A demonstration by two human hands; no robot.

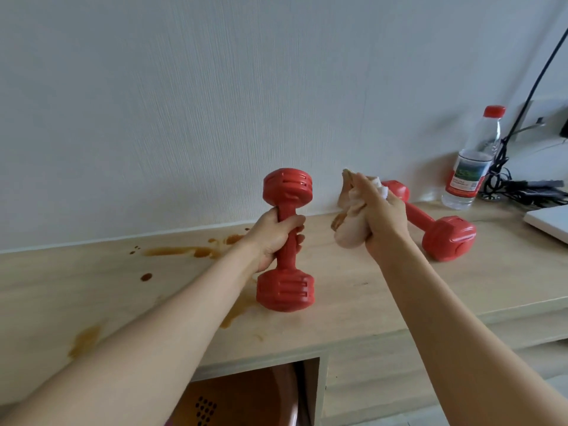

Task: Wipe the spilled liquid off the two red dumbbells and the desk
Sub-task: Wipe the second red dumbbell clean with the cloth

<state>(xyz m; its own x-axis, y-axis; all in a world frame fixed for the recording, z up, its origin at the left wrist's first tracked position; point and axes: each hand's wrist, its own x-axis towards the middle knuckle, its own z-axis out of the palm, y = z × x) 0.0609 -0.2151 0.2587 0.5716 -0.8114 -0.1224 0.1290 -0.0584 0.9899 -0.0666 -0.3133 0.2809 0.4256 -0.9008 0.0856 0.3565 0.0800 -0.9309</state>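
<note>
My left hand (273, 238) grips the handle of a red dumbbell (285, 241) held upright, its lower head at or just above the wooden desk (384, 290). My right hand (381, 216) holds a bunched pale cloth (350, 222), lifted above the desk to the right of that dumbbell and apart from it. A second red dumbbell (442, 235) lies on its side behind my right hand, partly hidden by it. Brown spilled liquid (184, 251) streaks the desk at the left, with more patches (233, 315) under my left forearm.
A clear water bottle with a red cap (473, 161) stands at the back right by the wall. Black cables (522, 186) and a white flat device (550, 222) lie at the far right. Below the desk edge an opening shows a brown chair seat (242, 398).
</note>
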